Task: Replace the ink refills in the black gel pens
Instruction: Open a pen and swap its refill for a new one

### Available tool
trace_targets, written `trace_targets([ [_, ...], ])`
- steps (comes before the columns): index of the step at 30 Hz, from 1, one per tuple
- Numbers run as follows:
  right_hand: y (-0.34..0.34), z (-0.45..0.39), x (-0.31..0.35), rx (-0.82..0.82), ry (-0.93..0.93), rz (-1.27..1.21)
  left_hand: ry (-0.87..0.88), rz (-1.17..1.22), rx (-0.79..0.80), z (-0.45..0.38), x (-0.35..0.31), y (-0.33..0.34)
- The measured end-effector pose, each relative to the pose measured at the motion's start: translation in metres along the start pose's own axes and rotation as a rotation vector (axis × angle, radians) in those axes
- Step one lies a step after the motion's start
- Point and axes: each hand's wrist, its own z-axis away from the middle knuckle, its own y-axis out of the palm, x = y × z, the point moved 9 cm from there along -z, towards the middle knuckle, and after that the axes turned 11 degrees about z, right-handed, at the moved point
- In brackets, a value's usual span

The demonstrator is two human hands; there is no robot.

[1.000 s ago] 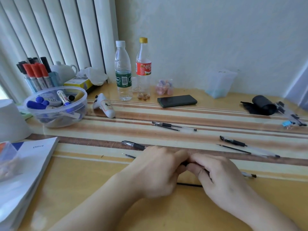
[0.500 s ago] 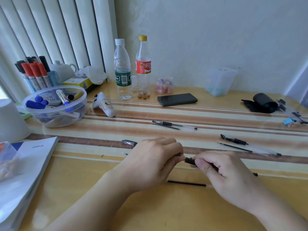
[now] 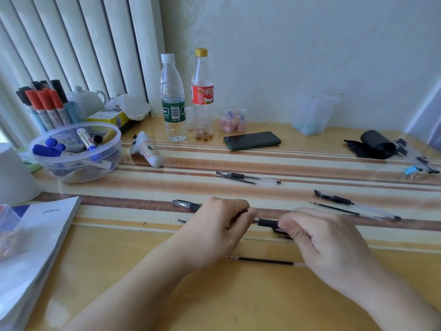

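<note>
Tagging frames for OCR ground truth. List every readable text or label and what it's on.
"Office": cover of the white booklet, near left.
Green-label water bottle: barcode and lettering, too blurred to read.
Red-label bottle: white characters, too blurred to read.
White curved object: one black handwritten mark in a red-outlined panel, unreadable.
Yellow box and markers: print too small.

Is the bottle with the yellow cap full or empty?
Nearly empty. The clear plastic bottle with the yellow cap and red label shows no liquid; only a few small brownish lumps sit at its bottom.
</note>
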Motion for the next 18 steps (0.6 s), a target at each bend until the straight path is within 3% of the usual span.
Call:
trace_targets([
  [5, -0.001, 0.004, -0.017, -0.017, 0.114, -0.047, -0.052, 0.069, -0.031, 0.0, 0.008, -0.004],
  [11, 0.002, 0.004, -0.016, 0.067, 0.077, -0.066, -0.12, 0.167, 0.013, -0.001, 0.02, -0.015],
  [18, 0.002, 0.003, -0.01, 0.081, 0.023, 0.011, -0.035, 0.133, -0.004, -0.001, 0.011, -0.02],
])
